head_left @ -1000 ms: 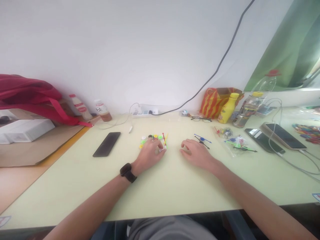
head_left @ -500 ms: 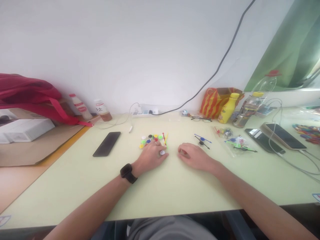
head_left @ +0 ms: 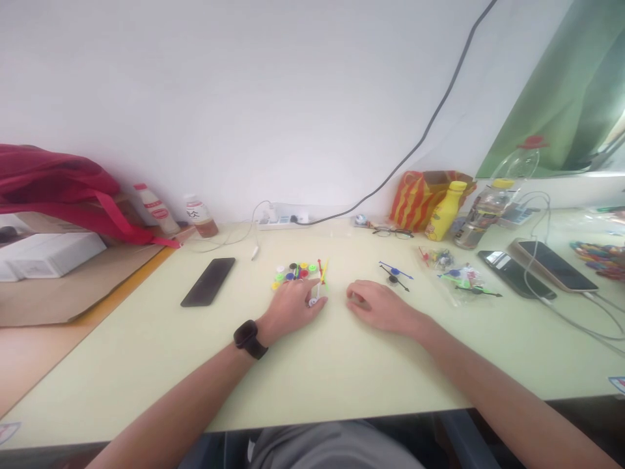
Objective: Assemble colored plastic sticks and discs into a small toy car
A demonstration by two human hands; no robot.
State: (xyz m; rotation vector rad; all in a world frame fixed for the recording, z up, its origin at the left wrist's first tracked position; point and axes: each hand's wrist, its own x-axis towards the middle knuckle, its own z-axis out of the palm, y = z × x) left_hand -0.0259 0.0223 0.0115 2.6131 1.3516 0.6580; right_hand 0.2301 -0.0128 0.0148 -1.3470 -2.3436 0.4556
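My left hand [head_left: 291,307] rests on the table with its index finger stretched toward a small pile of coloured arrows [head_left: 323,270]. A white disc [head_left: 313,302] sits between its thumb and curled fingers, and a thin white strip shows just above the disc. Beyond the knuckles lie several coloured discs [head_left: 293,268], partly hidden by the hand. My right hand [head_left: 378,305] lies curled on the table, thumb against fingers; whatever is inside is hidden. Past it are a blue arrow spinner [head_left: 396,271] and a black arrow spinner [head_left: 393,279].
A dark phone [head_left: 208,282] lies at left. On the right are clear bags of parts [head_left: 466,283], two more phones [head_left: 556,266] with cables, and a yellow bottle [head_left: 445,212]. Glasses [head_left: 393,232] and a power strip [head_left: 283,221] sit by the wall.
My left index finger has stretched out to the arrows. The white disc has shifted slightly left and nearer me, and a white strip now shows by it. My right hand has barely moved.
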